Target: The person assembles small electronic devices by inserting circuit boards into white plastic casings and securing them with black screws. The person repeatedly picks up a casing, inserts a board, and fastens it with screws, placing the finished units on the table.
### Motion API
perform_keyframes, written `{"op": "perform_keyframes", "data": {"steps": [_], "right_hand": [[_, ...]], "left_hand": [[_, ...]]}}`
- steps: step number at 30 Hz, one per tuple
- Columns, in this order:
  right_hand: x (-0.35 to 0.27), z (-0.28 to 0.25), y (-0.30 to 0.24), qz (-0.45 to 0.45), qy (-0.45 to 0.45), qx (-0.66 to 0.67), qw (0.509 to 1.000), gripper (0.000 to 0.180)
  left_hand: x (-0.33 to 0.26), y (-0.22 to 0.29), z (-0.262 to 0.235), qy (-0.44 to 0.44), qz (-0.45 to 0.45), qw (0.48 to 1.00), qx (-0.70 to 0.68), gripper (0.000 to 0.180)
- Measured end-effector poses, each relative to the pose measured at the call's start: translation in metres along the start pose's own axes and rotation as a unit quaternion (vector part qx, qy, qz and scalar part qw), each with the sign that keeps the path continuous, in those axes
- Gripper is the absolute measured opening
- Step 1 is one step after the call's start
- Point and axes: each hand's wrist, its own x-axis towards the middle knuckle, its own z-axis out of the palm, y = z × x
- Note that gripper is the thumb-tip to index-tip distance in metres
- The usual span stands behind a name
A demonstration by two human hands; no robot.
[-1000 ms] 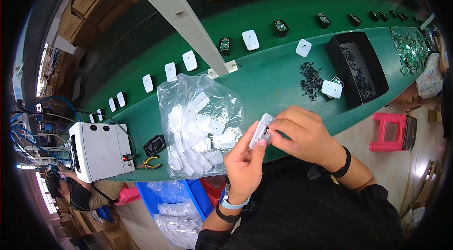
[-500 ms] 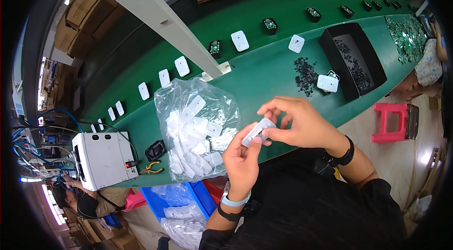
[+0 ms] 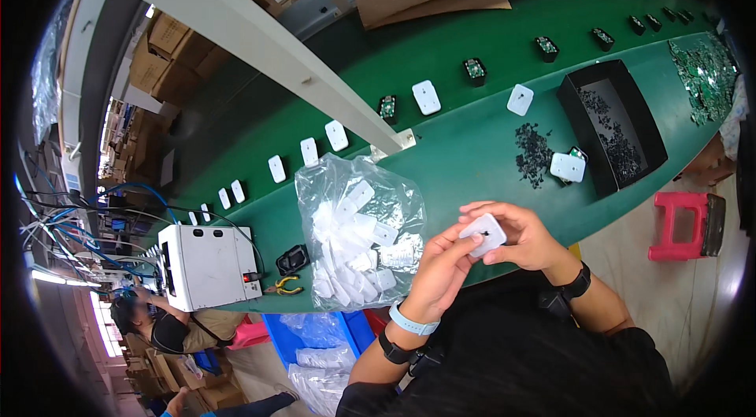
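Both my hands hold one small white plastic casing [image 3: 485,233] over the near edge of the green conveyor belt [image 3: 472,141]. My left hand [image 3: 441,267] grips it from below and my right hand [image 3: 520,237] pinches it from the right. Just left of my hands lies a clear plastic bag [image 3: 356,240] full of several white casings. A white casing [image 3: 567,166] sits beside a pile of small black parts [image 3: 534,151] to the right on the belt.
A black tray [image 3: 614,126] with small black parts stands at the right. White casings and black modules lie in a row along the belt. A white machine box [image 3: 206,266], pliers [image 3: 282,285], a red stool [image 3: 685,226] and a blue bin [image 3: 323,338] are nearby. Another person [image 3: 161,322] sits at lower left.
The casing has turned in my hands from edge-on to face-up. My hands have stayed close together over the belt's near edge.
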Motion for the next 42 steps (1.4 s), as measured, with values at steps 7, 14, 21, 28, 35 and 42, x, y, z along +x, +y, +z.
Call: {"op": "perform_keyframes", "data": {"steps": [7,14,21,28,35,42], "right_hand": [[-0.019,-0.043,-0.033,-0.08,0.162,0.042,0.983,0.079],[-0.036,-0.052,-0.04,-0.079,0.167,0.042,0.982,0.087],[-0.04,-0.048,-0.047,-0.087,0.183,-0.032,0.979,0.083],[-0.034,-0.043,-0.052,-0.073,0.182,-0.023,0.98,0.082],[-0.027,-0.029,-0.045,-0.079,0.119,-0.042,0.989,0.076],[-0.015,-0.005,-0.03,-0.032,-0.004,-0.009,0.999,0.072]], "left_hand": [[0.068,0.072,-0.022,0.156,0.312,0.849,0.396,0.018],[0.134,0.219,-0.102,0.279,0.381,0.829,0.301,0.021],[0.23,0.208,-0.106,0.109,0.066,0.741,0.659,0.042],[0.226,0.215,-0.131,0.162,0.018,0.617,0.77,0.049],[0.159,0.242,-0.133,0.213,0.329,0.621,0.678,0.043],[0.006,0.191,-0.108,0.214,0.298,0.846,0.388,0.056]]}}
